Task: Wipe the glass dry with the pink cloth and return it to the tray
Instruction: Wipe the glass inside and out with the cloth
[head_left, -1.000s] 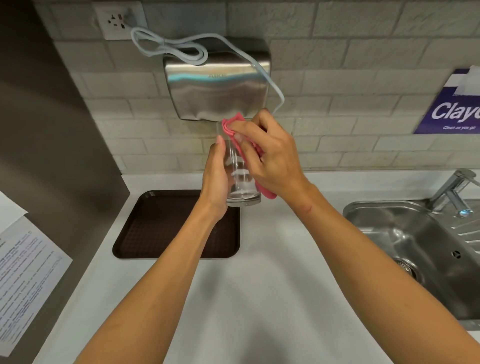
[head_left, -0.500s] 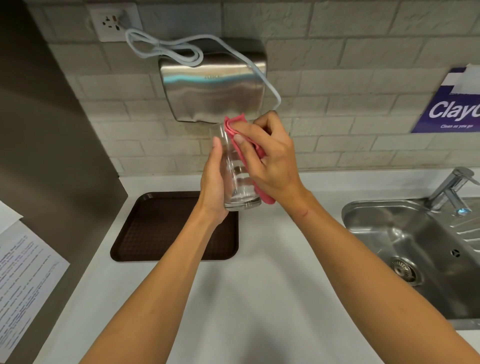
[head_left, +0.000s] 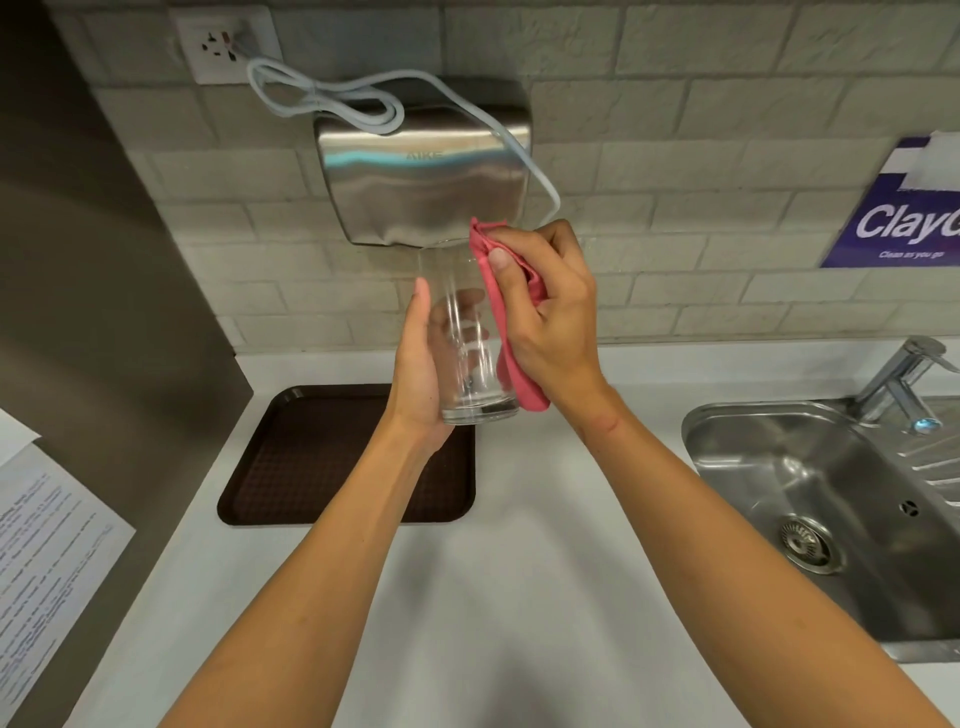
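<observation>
A tall clear glass (head_left: 465, 358) is held upright above the counter, in front of the wall dryer. My left hand (head_left: 418, 379) wraps around its left side and base. My right hand (head_left: 550, 317) presses a folded pink cloth (head_left: 511, 332) against the glass's right side, thumb on the cloth near the rim. The cloth runs from the rim down to the base. A dark brown tray (head_left: 311, 467) lies on the counter below and to the left of the glass, with nothing on it.
A steel hand dryer (head_left: 423, 182) with a white cable hangs on the tiled wall just behind the glass. A steel sink (head_left: 810, 499) and tap (head_left: 904, 379) sit at the right. Printed paper sheets (head_left: 47, 561) hang on the dark panel at left.
My right hand with the cloth has shifted slightly along the glass's right side. The glass stays in my left hand at about the same place.
</observation>
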